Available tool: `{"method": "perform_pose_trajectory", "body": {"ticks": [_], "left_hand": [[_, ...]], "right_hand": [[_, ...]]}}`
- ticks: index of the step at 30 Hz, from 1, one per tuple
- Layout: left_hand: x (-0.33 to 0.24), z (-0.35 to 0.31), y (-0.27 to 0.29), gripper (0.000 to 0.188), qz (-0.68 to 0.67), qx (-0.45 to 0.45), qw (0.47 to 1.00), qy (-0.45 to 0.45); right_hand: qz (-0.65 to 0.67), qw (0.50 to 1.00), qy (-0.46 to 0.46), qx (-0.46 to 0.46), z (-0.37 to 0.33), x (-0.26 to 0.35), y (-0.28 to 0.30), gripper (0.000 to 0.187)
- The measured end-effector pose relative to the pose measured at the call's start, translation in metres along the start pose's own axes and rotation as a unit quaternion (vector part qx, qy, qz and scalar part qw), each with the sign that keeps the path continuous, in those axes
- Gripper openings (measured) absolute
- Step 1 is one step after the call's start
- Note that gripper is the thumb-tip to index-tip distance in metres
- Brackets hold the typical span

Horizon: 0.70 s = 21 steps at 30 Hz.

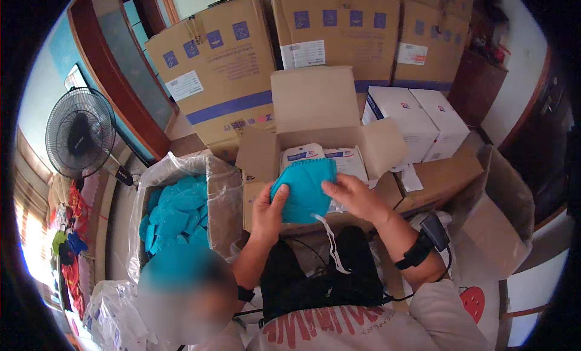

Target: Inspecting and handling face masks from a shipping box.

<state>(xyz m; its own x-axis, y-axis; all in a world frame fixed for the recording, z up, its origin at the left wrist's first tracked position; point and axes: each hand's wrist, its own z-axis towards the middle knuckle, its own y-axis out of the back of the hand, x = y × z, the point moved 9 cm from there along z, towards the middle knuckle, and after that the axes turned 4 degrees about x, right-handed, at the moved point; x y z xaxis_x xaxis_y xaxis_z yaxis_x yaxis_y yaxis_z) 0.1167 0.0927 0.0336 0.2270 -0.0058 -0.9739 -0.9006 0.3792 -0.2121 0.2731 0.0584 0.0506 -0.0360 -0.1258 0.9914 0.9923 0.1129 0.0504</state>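
We see one teal mask (304,190) mid-frame, in front of the open carton (315,100), white strap (331,245) dangling. Left hand (269,215) pinches its left edge, thumb on the front; right hand (357,196) pinches the upper right edge. Progress, our read: partway at most. This mask is out in the hands, unwrapped; a heap of loose masks (178,212) sits in the plastic-lined box (221,200) at left, so plenty looks left to handle. White packs (348,163) lie inside the carton, maybe finished ones, but we can't confirm or count them. Surface: we get no tabletop; the carton stands just beyond the lap, and what supports it is mostly hidden. Room: big brown cartons (333,30) across the top, two white boxes (402,124) upper right, another open carton (490,224) at right, black fan (78,133) and wooden door frame (100,54) upper left, clear plastic bag (115,314) lower left, hanging clothes (74,230) at the left rim, details too small.
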Motion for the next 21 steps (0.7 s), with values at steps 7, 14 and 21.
{"method": "perform_pose_trajectory", "body": {"ticks": [7, 14, 21], "left_hand": [[-0.102, -0.002, -0.021, 0.024, 0.461, -0.098, 0.819, -0.327], [-0.073, 0.017, -0.059, 0.025, 0.561, 0.105, 0.801, -0.181], [-0.076, 0.029, -0.007, 0.032, 0.574, 0.018, 0.805, -0.151]], "right_hand": [[-0.19, 0.982, -0.002, 0.006, 0.009, -0.023, -0.017, 0.027], [-0.103, 0.991, -0.003, 0.088, 0.003, -0.012, -0.057, 0.025], [-0.193, 0.962, 0.01, 0.192, -0.021, -0.017, -0.053, 0.025]]}}
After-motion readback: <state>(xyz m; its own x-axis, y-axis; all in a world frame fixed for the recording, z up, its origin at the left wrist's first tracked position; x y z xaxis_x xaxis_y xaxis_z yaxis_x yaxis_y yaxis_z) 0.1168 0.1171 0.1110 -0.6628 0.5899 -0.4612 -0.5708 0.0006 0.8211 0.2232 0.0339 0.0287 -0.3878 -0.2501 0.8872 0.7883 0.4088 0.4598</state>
